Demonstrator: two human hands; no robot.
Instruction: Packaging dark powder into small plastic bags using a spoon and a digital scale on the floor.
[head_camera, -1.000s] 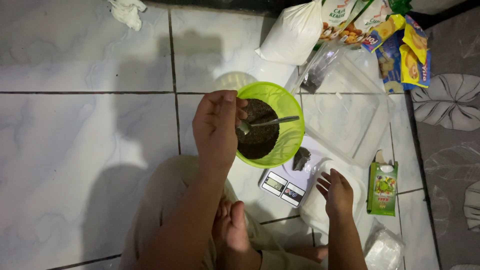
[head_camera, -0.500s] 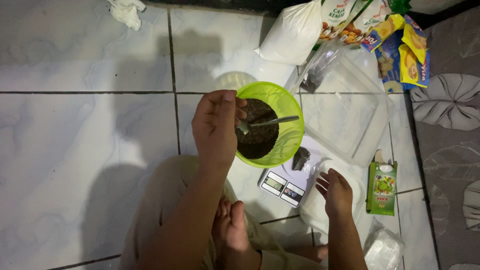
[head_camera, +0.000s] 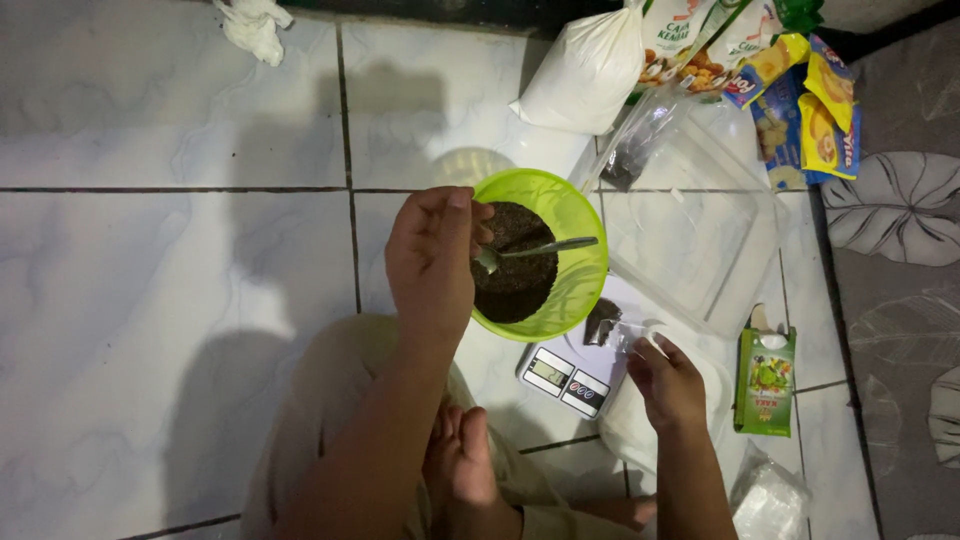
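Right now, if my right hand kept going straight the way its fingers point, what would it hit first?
Probably the small dark packet lying on the kitchen scale. The right hand points up and left toward it, with the green bowl just beyond. Height above the scale is unclear.

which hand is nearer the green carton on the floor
Right. The right hand rests by the kitchen scale, just left of the green carton. The left hand is farther away, holding the green bowl by its rim.
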